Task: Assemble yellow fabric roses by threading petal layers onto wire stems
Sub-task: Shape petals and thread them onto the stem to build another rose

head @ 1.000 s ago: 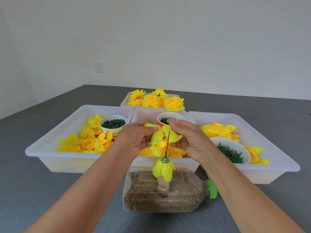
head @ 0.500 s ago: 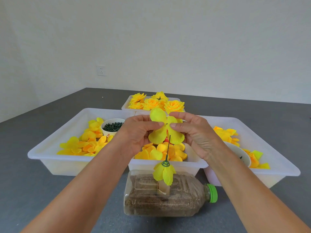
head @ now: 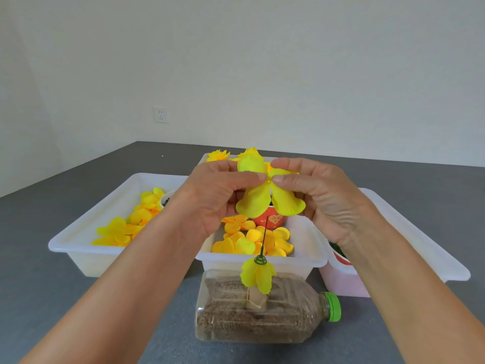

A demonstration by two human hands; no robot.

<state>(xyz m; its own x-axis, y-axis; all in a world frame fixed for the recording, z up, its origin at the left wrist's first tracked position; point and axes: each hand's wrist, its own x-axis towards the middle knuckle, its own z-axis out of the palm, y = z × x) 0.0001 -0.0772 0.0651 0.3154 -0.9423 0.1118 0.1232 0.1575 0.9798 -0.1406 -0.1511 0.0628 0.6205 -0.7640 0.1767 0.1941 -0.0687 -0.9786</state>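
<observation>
A yellow fabric petal layer point(head: 265, 195) is held up in front of me, its small centre hole facing me. My left hand point(head: 217, 198) pinches it from the left and my right hand point(head: 322, 198) pinches it from the right, thumbs near the hole. Below it a thin green wire stem point(head: 264, 237) stands upright, with a green calyx and a drooping yellow petal layer point(head: 257, 274) at its base. The stem is stuck in a cardboard tube on a lying sand-filled plastic bottle point(head: 262, 313). The held layer is above the stem's tip, apart from it.
White trays hold loose petals: a left tray point(head: 86, 248), a middle tray point(head: 309, 256) with a red cup point(head: 271, 219), and a right tray point(head: 409, 232). Finished roses point(head: 217, 155) sit in a far tray. The grey table extends all round.
Both hands have lifted the petal layer higher above the stem and turned it flat toward me. The view has tilted upward. The stem and bottle have not moved.
</observation>
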